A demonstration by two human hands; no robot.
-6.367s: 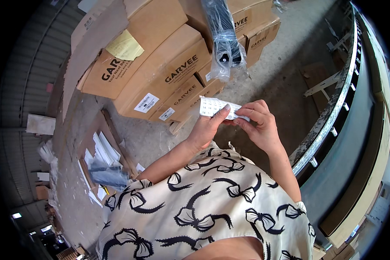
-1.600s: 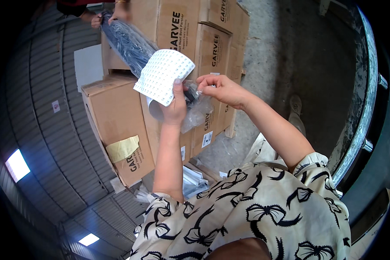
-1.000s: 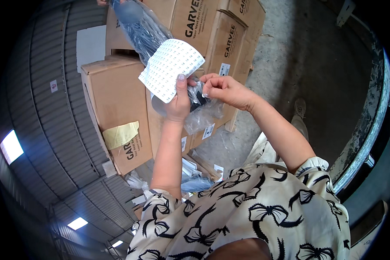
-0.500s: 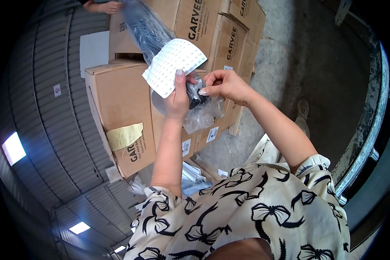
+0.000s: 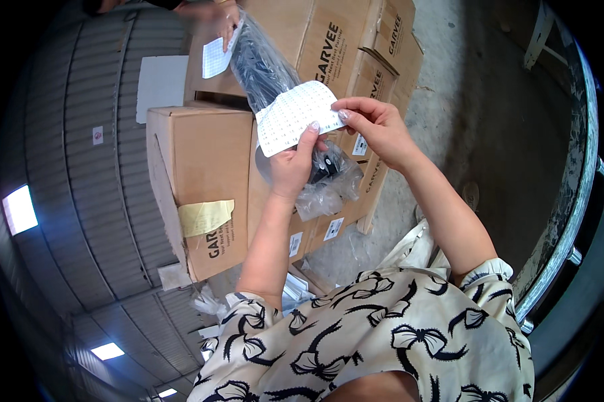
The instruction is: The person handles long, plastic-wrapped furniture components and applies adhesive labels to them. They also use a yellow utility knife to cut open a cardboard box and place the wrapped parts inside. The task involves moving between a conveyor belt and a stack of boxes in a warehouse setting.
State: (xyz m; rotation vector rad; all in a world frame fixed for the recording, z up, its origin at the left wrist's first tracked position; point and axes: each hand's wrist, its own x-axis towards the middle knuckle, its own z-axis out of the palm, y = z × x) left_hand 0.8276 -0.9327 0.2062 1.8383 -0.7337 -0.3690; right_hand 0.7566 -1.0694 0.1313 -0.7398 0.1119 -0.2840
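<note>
My left hand [image 5: 294, 164] holds up a white sheet of small stickers [image 5: 295, 117] by its lower edge, thumb on the front. My right hand [image 5: 374, 122] pinches the sheet's right corner with its fingertips. Just behind the sheet hangs a long black part in a clear plastic bag [image 5: 275, 100], its lower end bunched beside my left hand. Another person's hand [image 5: 223, 20] at the top holds the bag's upper end and a second small white sheet [image 5: 216, 57].
Stacked brown cardboard boxes [image 5: 201, 174] stand behind the bag, one with yellow tape. A corrugated metal wall [image 5: 81, 201] is on the left. Concrete floor [image 5: 463, 100] lies to the right, bordered by a curved metal rail [image 5: 570, 201]. Papers lie near the boxes' base.
The sticker sheet has come lower and turned flatter toward me. My right hand has moved from beside the bag onto the sheet's right corner. The other person's hand now shows a second sheet.
</note>
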